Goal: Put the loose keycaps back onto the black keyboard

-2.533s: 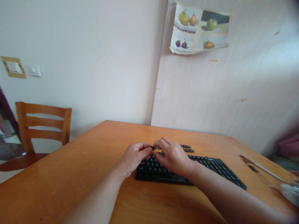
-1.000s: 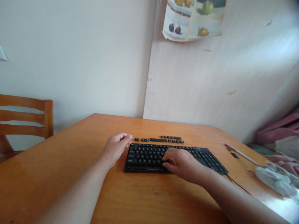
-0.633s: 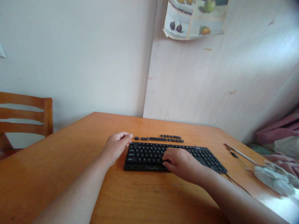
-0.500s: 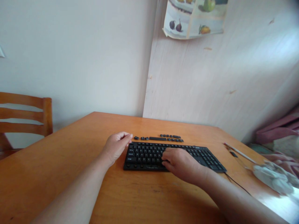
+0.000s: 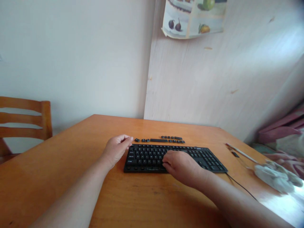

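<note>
At lower centre: keyboard (image 5: 142, 157), front row (image 5: 155, 169) apparently bare

Left hand (image 5: 118, 148): fingertips pressed together, contents untellable. Right hand (image 5: 179, 164): curled over keyboard middle, grip hidden. Upper rows (image 5: 144, 153), where visible, capped. Mid-frame, just beyond: loose keycaps (image 5: 159, 140), two lines, not on board.

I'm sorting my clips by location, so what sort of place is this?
Probably a room in a home, judging by the wooden table, the slatted wooden chair and the fruit poster hung up beyond them.
</note>
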A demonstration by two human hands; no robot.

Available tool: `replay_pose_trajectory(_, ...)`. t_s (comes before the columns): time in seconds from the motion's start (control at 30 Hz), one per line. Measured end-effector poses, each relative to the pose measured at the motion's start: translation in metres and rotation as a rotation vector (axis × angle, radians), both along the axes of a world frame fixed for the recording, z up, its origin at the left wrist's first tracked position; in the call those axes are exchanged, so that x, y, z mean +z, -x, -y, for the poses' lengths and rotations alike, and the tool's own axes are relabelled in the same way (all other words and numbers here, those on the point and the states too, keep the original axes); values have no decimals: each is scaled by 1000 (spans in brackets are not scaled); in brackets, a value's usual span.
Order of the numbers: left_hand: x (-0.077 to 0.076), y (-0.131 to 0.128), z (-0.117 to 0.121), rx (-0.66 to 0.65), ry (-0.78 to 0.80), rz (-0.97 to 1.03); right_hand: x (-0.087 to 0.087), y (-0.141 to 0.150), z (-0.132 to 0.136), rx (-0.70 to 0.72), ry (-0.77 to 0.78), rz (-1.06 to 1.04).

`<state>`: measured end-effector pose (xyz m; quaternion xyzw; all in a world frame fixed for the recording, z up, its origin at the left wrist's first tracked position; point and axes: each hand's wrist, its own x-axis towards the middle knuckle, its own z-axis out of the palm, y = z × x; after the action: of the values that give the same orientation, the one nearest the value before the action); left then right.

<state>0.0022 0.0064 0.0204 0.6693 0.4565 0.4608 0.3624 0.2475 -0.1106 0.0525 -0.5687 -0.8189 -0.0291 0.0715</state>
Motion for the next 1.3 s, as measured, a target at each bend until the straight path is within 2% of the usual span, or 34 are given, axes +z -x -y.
replay_pose_trajectory(0.13,0,2,-1,-3,-15,-3,5,-10,2,-8,-63,-82)
replay_pose_trajectory(0.3,-3,4,-3,20,-41,-42,7,-8,4,39,-3,-59)
replay_pose_trajectory(0.57,-7,9,-6,61,-67,-81,3,-8,1,68,-7,-78)
replay_pose_trajectory(0.67,-12,13,-10,89,-81,-108,12,-11,1,80,-43,-147)
replay_pose_trajectory(0.8,-17,20,-13,145,-58,-100,38,-25,6,47,-166,-269)
replay_pose_trajectory(0.93,-20,24,-15,218,-20,-55,63,-60,12,-58,-291,-309)
replay_pose_trajectory(1.03,-22,27,-19,264,3,-15,66,-103,10,-196,-353,-289)
replay_pose_trajectory(1.13,-25,30,-25,280,16,10,50,-155,2,-407,-380,-296)
replay_pose_trajectory(1.2,-27,32,-28,288,16,19,31,-191,-4,-533,-339,-319)
replay_pose_trajectory(1.3,-28,34,-31,301,16,53,-2,-233,-10,-638,-208,-325)
